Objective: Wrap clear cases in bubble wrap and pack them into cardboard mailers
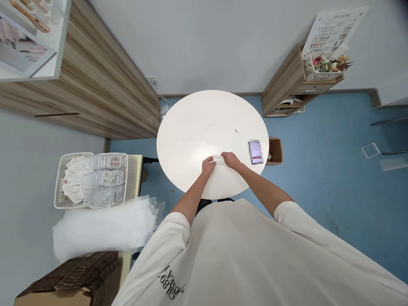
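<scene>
Near the front of the white round table (188, 114), a small clear plastic case (218, 160) sits between my two hands. My left hand (208, 166) pinches its left end. My right hand (230, 160) grips the right end with the fingers closed. The case looks see-through, and what is in it is too small to make out. To the right of my right hand, a phone (255, 152) lies face up with its screen lit.
On the left, a white basket (58, 187) holds clear plastic boxes and paper cards beside a stack of white bags (105, 231). Brown boxes (79, 276) stand nearer. A cardboard bin (275, 151) is right of the table. A wooden cabinet (287, 80) carries a flower basket (325, 70).
</scene>
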Demonstrator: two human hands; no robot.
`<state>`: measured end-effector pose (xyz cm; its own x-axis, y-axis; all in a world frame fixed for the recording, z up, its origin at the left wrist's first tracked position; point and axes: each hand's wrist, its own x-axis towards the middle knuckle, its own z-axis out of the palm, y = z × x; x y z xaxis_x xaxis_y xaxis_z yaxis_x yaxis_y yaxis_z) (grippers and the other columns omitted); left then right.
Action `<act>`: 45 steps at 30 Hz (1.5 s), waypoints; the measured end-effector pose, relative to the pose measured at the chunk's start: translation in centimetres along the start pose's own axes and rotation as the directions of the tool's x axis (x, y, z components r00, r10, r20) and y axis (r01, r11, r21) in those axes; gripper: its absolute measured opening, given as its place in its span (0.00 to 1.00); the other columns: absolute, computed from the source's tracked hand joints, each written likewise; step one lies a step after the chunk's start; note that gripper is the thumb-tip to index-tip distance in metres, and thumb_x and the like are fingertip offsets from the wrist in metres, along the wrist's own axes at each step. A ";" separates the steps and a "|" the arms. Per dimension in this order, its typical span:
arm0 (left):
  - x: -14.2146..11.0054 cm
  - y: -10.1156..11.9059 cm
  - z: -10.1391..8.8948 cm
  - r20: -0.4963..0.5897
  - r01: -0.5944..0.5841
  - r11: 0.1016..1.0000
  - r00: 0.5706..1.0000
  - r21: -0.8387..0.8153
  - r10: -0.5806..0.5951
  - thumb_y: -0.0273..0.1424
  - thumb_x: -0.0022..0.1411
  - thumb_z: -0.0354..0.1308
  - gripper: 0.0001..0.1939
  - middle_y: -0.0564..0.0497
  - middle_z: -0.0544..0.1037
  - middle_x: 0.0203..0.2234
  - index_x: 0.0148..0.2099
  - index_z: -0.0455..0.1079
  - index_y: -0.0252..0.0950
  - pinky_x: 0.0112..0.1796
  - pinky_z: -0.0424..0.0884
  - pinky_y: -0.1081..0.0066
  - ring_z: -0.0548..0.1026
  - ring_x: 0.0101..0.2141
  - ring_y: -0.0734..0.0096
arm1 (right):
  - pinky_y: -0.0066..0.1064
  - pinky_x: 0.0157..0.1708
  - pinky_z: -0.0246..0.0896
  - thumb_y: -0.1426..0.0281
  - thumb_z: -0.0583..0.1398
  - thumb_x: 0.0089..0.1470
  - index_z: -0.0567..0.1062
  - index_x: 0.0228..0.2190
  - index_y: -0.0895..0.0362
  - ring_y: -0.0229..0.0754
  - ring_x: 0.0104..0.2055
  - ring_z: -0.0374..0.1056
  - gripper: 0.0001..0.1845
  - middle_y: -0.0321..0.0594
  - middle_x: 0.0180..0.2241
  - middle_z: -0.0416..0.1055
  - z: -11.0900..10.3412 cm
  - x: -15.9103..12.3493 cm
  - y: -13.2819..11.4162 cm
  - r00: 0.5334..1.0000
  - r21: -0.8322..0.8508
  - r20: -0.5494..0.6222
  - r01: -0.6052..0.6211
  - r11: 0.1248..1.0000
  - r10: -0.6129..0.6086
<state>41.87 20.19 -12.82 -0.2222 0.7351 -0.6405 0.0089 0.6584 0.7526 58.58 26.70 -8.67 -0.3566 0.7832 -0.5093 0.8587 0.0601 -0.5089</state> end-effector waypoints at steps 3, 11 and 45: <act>-0.6 -1.2 -0.3 0.044 -0.045 0.994 0.998 0.098 0.041 0.22 0.55 0.65 0.38 0.38 0.73 0.58 0.67 0.63 0.35 0.50 0.74 0.62 0.78 0.48 0.61 | 0.33 0.41 0.63 0.70 0.50 0.67 0.77 0.46 0.54 0.47 0.43 0.71 0.16 0.45 0.42 0.78 0.5 0.6 0.6 0.995 0.108 -0.069 -0.064 0.992 0.072; -0.6 -3.7 -0.5 0.071 -0.076 0.977 0.995 0.199 0.063 0.21 0.55 0.63 0.36 0.40 0.74 0.56 0.66 0.63 0.36 0.53 0.72 0.61 0.75 0.53 0.60 | 0.35 0.52 0.66 0.75 0.54 0.60 0.63 0.65 0.55 0.45 0.52 0.70 0.32 0.47 0.56 0.72 3.5 1.2 3.1 0.978 0.478 -0.066 -0.144 0.866 0.199; -5.5 1.2 -13.1 -0.173 -0.200 0.971 0.960 0.129 0.221 0.24 0.61 0.57 0.21 0.42 0.77 0.54 0.57 0.72 0.38 0.54 0.72 0.61 0.75 0.55 0.59 | 0.39 0.52 0.68 0.71 0.55 0.56 0.77 0.47 0.53 0.43 0.48 0.73 0.18 0.41 0.47 0.77 1.5 -0.3 -6.7 0.990 0.507 -0.114 0.135 0.851 -0.088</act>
<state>30.31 14.80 -6.36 -0.3803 0.8229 -0.4221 0.1791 0.5133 0.8393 52.34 25.17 -6.15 -0.3868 0.8403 -0.3798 0.4967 -0.1571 -0.8536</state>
